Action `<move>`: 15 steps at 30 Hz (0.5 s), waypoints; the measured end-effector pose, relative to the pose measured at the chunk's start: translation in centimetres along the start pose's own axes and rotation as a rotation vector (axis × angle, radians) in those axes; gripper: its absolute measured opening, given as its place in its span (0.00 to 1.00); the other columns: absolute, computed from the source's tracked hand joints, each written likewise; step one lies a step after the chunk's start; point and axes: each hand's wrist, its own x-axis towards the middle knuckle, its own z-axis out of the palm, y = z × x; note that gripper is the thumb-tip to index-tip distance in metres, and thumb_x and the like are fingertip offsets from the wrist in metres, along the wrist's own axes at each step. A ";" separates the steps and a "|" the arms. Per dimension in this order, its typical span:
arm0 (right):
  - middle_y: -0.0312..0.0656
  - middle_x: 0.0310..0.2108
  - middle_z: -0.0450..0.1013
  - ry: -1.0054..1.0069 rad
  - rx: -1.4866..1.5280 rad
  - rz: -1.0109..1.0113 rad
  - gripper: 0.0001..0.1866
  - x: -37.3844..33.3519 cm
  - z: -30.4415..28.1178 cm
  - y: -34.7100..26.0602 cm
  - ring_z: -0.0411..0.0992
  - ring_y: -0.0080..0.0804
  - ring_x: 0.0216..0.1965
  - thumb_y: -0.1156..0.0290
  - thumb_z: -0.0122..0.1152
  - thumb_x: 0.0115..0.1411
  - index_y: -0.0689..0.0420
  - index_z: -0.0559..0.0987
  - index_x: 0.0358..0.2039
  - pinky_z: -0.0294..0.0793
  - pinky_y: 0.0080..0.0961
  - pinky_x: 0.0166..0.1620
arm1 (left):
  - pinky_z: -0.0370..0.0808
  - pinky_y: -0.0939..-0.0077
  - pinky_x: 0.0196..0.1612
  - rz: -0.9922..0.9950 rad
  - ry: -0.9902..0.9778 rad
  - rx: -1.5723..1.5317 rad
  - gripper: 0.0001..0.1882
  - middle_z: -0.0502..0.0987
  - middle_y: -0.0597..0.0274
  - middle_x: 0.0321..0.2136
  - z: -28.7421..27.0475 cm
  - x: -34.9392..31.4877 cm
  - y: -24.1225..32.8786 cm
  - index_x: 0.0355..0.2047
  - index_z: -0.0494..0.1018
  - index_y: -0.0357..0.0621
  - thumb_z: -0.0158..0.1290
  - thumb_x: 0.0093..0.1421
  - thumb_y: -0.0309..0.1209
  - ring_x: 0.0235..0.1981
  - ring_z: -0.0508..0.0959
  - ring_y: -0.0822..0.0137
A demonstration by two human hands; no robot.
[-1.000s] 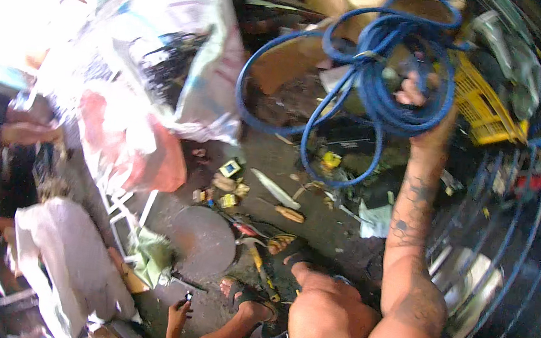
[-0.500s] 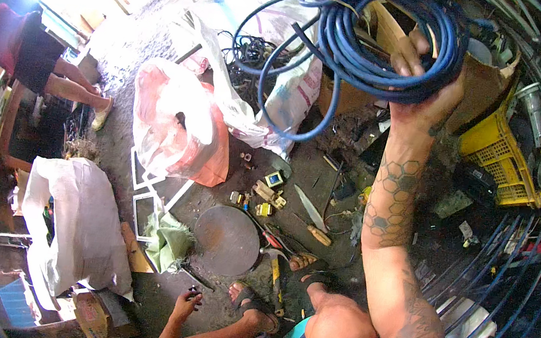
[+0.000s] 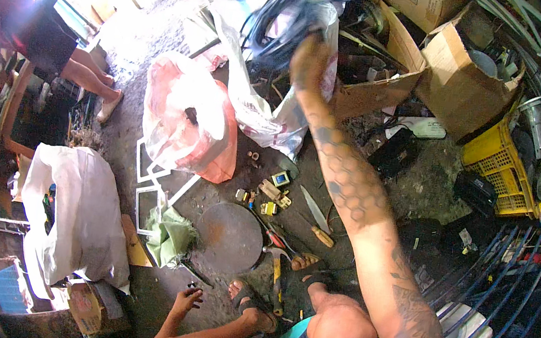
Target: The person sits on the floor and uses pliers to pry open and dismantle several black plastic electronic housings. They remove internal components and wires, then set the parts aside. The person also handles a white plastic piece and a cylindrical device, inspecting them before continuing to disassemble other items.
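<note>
My right hand grips a coil of blue cable at the end of my outstretched arm. Coil and fingers are smeared by motion. They are over the mouth of a white woven sack, which has dark wires inside. Low in the view, my left hand hangs by my leg with its fingers curled. A small dark thing shows at its fingertips, too small to name. Nearby on the ground are a round metal plate, a hammer, red-handled pliers and a knife.
A pink sack stands beside the white one, and another white sack is at left. Cardboard boxes and a yellow crate line the right side. Small transformers lie near the plate. Another person stands at far left.
My right hand has swung the blue cable coil to the left, from in front of the cardboard boxes to over the white sack. My left hand has barely moved.
</note>
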 end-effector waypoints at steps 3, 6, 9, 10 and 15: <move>0.60 0.48 0.70 -0.395 -0.008 0.425 0.23 -2.6 6.8 9.1 0.69 0.54 0.50 0.63 0.56 0.55 0.63 0.73 0.49 0.66 0.40 0.54 | 0.76 0.69 0.33 0.016 0.009 -0.011 0.23 0.77 0.57 0.40 0.1 0.0 0.5 0.47 0.71 0.35 0.57 0.59 0.40 0.36 0.79 0.62; 0.55 0.44 0.74 -0.586 -0.263 0.372 0.28 -1.6 8.5 13.2 0.73 0.49 0.45 0.54 0.62 0.49 0.62 0.76 0.46 0.70 0.37 0.51 | 0.76 0.69 0.33 0.030 0.020 -0.031 0.21 0.77 0.56 0.38 0.3 -0.3 0.6 0.47 0.72 0.35 0.56 0.59 0.38 0.35 0.79 0.63; 0.52 0.43 0.75 -0.847 -0.355 0.292 0.31 1.4 6.4 9.8 0.74 0.46 0.44 0.49 0.64 0.47 0.63 0.78 0.43 0.71 0.35 0.49 | 0.76 0.69 0.33 0.008 -0.024 -0.053 0.21 0.77 0.55 0.39 0.4 -0.6 0.6 0.47 0.72 0.35 0.56 0.59 0.38 0.34 0.79 0.62; 0.51 0.43 0.75 -0.935 -0.377 0.274 0.32 2.4 5.2 7.8 0.74 0.45 0.44 0.47 0.64 0.46 0.63 0.78 0.43 0.71 0.34 0.49 | 0.77 0.69 0.33 0.016 -0.027 -0.051 0.21 0.77 0.55 0.40 0.5 -0.8 0.5 0.47 0.71 0.34 0.55 0.60 0.38 0.34 0.79 0.62; 0.56 0.39 0.74 -0.418 0.008 -0.007 0.31 -2.2 -5.0 3.9 0.74 0.45 0.40 0.56 0.66 0.48 0.67 0.73 0.47 0.72 0.36 0.45 | 0.77 0.66 0.34 -0.019 -0.029 0.000 0.21 0.77 0.53 0.40 0.7 -0.8 -0.1 0.47 0.71 0.35 0.54 0.60 0.39 0.35 0.79 0.59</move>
